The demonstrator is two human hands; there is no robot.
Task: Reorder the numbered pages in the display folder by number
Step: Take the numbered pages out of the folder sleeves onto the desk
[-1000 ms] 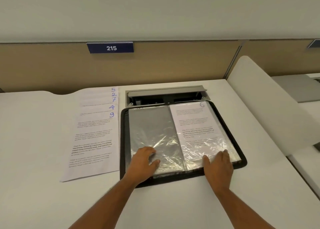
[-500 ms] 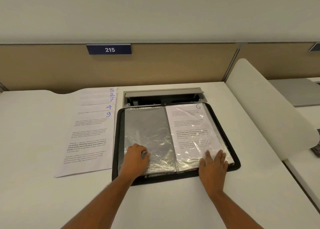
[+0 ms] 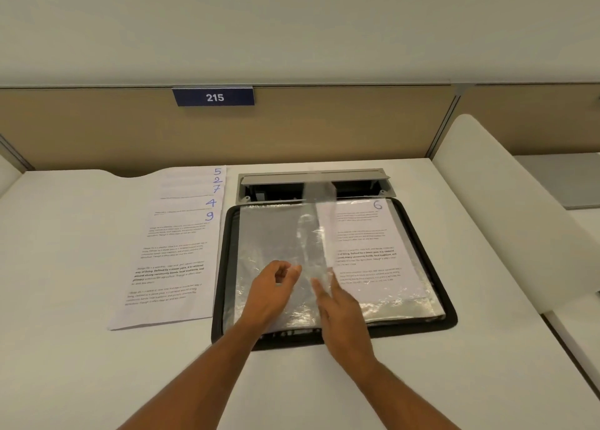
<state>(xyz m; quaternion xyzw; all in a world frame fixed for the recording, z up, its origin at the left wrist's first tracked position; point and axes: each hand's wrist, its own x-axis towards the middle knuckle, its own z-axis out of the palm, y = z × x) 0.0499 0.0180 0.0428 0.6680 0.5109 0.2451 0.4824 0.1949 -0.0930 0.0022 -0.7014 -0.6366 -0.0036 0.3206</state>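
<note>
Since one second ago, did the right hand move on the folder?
Yes. The right hand went left, from the folder's right page with number 6 toward the middle fold, lifting a clear sleeve.

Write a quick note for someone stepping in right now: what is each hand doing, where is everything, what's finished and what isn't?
Left hand: fingers curled, seemingly pinching a clear sleeve that stands upright mid-turn over the spine.
Right hand: fingers straight, against that sleeve's lower edge.
Display folder lies open on the desk; page 6 is sleeved on its right side, and the left sleeves look empty.
Loose pages, fanned beside the folder, show 5, 2, 7, 4, 9.
Done: those five are out.
Left: remove the rest, sort, refill in order.
</note>
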